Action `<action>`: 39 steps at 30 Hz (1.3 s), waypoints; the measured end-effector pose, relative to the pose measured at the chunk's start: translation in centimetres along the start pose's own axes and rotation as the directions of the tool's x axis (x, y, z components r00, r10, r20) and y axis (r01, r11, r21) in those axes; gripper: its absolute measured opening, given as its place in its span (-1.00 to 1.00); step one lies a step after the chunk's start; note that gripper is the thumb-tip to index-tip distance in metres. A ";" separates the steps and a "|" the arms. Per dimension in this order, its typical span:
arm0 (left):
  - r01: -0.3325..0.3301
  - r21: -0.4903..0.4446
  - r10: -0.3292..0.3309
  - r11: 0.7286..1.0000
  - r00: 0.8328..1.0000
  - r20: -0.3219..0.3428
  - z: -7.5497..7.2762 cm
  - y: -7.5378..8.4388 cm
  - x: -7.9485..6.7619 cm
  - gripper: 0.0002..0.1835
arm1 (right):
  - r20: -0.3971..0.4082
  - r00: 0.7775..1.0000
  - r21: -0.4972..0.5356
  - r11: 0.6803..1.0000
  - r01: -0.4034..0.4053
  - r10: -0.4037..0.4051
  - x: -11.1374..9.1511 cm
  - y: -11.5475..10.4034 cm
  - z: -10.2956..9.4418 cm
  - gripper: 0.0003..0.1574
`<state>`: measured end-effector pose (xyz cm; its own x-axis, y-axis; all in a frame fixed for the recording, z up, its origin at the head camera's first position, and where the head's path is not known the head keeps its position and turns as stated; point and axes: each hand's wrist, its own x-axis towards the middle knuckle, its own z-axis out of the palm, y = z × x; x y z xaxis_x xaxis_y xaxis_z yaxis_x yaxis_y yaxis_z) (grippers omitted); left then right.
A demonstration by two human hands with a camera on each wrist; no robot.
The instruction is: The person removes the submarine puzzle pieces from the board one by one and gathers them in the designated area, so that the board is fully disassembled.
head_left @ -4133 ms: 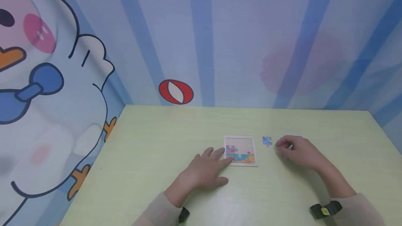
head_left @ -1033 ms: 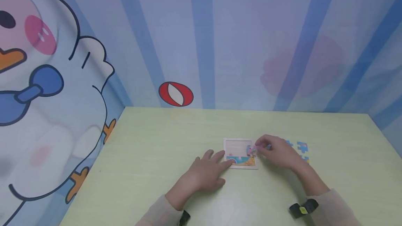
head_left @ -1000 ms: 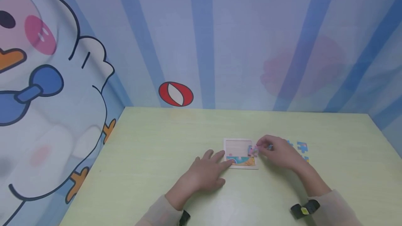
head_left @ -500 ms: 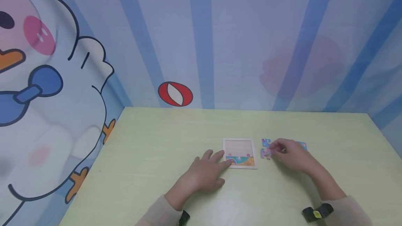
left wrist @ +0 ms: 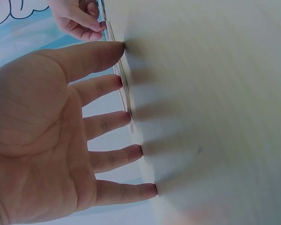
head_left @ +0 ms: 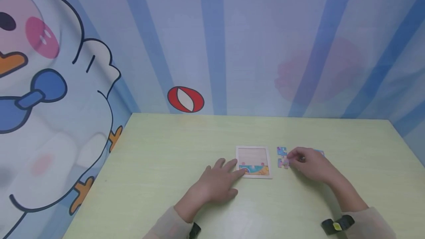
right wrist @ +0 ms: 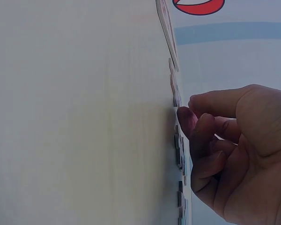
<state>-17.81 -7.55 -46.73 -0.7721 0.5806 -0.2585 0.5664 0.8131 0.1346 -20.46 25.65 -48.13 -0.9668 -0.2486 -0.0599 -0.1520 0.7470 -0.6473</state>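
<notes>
A small jigsaw puzzle board [head_left: 254,146] with a white frame lies on the table. Teal and orange pieces [head_left: 255,170] fill its bottom row; bare backing shows above. My left hand [head_left: 217,182] is spread, its fingertips on the frame's left and lower edge. In the left wrist view the left hand [left wrist: 51,136] has its fingers straight down to the tabletop. Right of the board, my right hand [head_left: 310,163] pinches the edge of a pink puzzle piece [head_left: 283,163]. The right wrist view shows the right hand [right wrist: 239,150] with curled fingers, thumb and fingertip at the piece [right wrist: 173,84].
A blue puzzle piece [head_left: 282,151] lies just behind the pink one. Another blue piece [head_left: 320,152] shows partly behind the right hand. More loose pieces [right wrist: 180,154] lie under that hand in the right wrist view. The pale table [head_left: 166,150] ends at a printed backdrop [head_left: 245,47].
The pink piece was over the frame's right side a second ago; my right hand has drawn it right onto the table. Earlier, pink pieces sat in the board's left side. My left hand stays put.
</notes>
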 end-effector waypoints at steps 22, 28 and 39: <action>-0.020 -0.050 0.018 0.999 0.999 -0.038 -0.3 0.5 -0.2 -0.29 | 0.023 1.000 0.049 0.999 0.016 -0.017 0.1 -1.4 0.5 -0.88; -0.030 -0.051 0.028 0.998 0.999 -0.031 0.0 1.1 0.3 -0.29 | 0.054 0.996 0.046 0.997 0.064 -0.066 0.6 -2.5 1.2 -0.83; -0.025 -0.008 0.025 1.000 1.000 -0.002 -0.3 1.7 0.4 -0.28 | 0.097 0.987 0.030 0.992 0.125 -0.127 1.4 -3.9 2.5 -0.72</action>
<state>-17.22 -5.94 -46.27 -0.7585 0.6006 -0.2529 0.5829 0.7988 0.1488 -20.68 20.81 -47.58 -0.9150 -0.4004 -0.0503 -0.2654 0.6909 -0.6724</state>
